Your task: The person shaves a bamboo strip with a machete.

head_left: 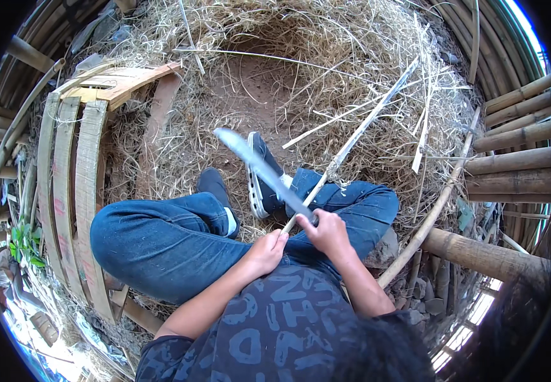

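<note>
My left hand is closed round the near end of a long split bamboo strip, close to my waist. The strip slants away to the far right over my bent leg, and its far part looks pale and shaved. In my right hand is the handle of a machete, its broad blade pointing to the far left. The blade's lower part crosses over the strip just ahead of my hands. Whether edge and bamboo touch, I cannot tell.
Pale bamboo shavings cover the ground ahead around a patch of bare soil. A wooden slatted crate stands at my left. Loose bamboo slivers lie at the right, near a long curved pole and a bamboo-pole wall.
</note>
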A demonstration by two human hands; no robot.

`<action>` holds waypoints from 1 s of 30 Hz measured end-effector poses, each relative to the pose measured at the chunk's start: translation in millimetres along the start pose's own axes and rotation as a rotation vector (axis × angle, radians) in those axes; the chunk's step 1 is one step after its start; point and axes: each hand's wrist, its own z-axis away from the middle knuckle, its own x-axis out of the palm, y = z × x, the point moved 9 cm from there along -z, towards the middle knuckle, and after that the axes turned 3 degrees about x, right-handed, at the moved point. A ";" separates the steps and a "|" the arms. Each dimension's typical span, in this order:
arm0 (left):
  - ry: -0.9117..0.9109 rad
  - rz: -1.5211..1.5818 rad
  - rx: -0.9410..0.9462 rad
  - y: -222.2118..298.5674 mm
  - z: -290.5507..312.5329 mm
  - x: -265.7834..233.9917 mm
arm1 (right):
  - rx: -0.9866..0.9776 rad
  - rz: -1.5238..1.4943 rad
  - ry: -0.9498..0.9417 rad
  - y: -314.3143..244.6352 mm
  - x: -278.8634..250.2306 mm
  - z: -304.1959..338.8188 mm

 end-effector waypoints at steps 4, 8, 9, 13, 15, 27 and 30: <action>0.037 0.015 0.079 1.0 0.4 2.5 | -0.176 0.138 0.015 -12.1 -1.3 4.8; 0.042 -0.044 0.067 1.7 5.5 0.7 | -0.114 0.238 0.111 25.3 -31.5 -20.3; 0.039 -0.045 0.084 4.1 3.1 1.1 | -0.036 0.233 0.166 43.4 -40.1 -28.0; 0.027 -0.021 0.084 3.7 5.8 0.3 | 0.000 0.206 0.077 28.5 -37.3 -21.1; 0.047 -0.046 0.079 4.8 8.8 -0.5 | -0.071 0.192 0.072 14.2 -28.6 -6.1; 0.049 -0.097 0.076 2.0 4.5 -1.0 | -0.053 0.150 0.025 25.2 -16.7 0.1; 0.046 -0.088 0.062 1.3 6.5 -3.5 | -0.235 0.342 -0.055 10.1 -13.0 3.7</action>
